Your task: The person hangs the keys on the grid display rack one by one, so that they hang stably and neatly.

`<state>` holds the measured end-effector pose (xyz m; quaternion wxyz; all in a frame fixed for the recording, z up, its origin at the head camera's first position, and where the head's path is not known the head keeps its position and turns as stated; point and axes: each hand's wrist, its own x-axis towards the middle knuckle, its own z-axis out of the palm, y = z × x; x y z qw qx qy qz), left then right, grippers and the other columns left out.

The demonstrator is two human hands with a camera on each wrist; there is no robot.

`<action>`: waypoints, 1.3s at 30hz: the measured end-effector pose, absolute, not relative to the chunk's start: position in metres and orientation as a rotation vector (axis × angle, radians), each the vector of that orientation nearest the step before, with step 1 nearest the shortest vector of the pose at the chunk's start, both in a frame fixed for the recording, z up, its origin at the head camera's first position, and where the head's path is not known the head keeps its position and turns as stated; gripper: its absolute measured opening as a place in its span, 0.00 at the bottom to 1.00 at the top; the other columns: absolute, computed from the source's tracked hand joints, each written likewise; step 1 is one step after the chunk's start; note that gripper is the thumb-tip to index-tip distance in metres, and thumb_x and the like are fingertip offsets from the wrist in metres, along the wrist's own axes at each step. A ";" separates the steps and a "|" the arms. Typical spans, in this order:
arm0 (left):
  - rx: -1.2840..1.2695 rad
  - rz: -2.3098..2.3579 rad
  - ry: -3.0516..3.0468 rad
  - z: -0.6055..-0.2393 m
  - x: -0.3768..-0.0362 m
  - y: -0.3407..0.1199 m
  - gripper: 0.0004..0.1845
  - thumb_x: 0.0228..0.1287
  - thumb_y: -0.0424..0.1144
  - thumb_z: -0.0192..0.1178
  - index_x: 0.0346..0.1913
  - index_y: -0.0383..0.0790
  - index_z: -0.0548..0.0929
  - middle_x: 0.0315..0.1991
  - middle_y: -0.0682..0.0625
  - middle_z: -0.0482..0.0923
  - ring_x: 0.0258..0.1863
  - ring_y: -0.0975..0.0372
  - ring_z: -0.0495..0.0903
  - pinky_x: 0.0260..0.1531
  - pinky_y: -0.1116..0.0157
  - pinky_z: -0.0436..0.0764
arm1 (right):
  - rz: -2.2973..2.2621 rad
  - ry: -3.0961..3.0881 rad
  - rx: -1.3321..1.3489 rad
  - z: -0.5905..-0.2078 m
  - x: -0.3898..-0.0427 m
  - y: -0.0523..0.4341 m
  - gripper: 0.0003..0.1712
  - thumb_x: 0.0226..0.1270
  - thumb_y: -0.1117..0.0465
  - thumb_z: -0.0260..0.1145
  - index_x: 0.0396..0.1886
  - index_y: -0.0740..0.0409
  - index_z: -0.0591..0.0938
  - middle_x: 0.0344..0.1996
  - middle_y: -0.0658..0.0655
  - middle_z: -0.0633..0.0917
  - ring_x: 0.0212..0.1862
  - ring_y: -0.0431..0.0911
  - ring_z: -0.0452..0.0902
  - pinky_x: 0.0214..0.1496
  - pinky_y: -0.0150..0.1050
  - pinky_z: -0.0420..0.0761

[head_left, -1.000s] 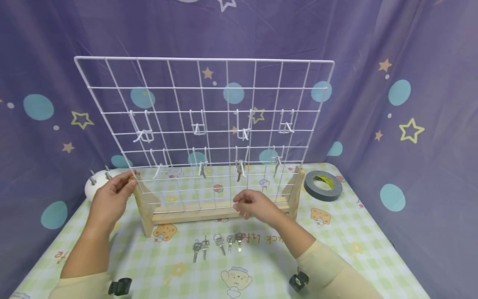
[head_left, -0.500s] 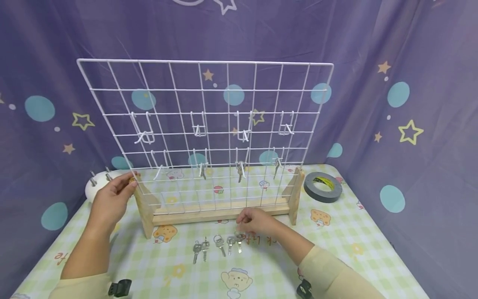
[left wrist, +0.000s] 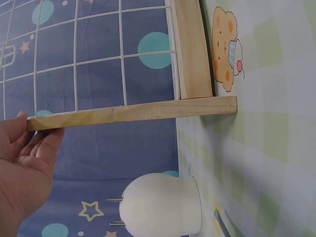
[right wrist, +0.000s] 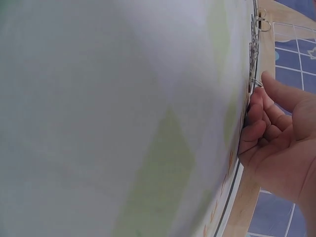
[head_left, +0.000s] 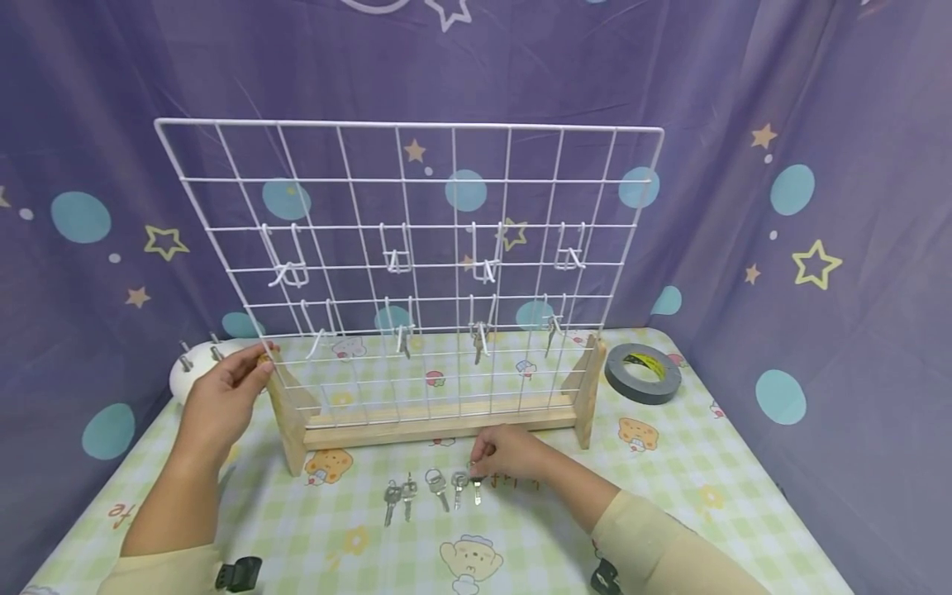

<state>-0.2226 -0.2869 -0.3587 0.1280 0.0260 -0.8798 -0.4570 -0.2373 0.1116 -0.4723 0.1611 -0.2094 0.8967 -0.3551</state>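
My left hand (head_left: 223, 401) grips the top of the left upright of a wooden stand (head_left: 292, 438), thumb in front and fingers behind, as the left wrist view shows. The stand carries a white wire grid (head_left: 409, 125) with two rows of white hooks. Keys hang on three lower hooks, one of them a key (head_left: 478, 347) near the middle. Several loose keys (head_left: 439, 487) with rings lie in a row before the stand. My right hand (head_left: 513, 453) is low at the rightmost key (head_left: 478, 496); thumb and index finger pinch its ring (right wrist: 256, 83) in the right wrist view.
A roll of grey tape (head_left: 643, 374) lies right of the stand. Behind my left hand sits a white rounded object (head_left: 186, 384) with metal prongs. A checked cloth (head_left: 669, 529) covers the table, and a purple curtain (head_left: 714, 248) stands behind it.
My right hand has come down from in front of the grid's lower edge to the rightmost loose key and taken its ring. The left hand keeps its grip on the upright.
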 end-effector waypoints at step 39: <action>0.057 -1.323 -2.546 -0.360 -0.224 -0.287 0.31 0.75 0.55 0.48 0.73 0.42 0.66 0.70 0.42 0.68 0.55 0.78 0.72 0.46 0.87 0.74 | -1.345 2.480 -0.735 -0.423 -0.236 0.106 0.05 0.70 0.51 0.64 0.37 0.43 0.84 0.28 0.47 0.84 0.39 0.57 0.81 0.37 0.45 0.85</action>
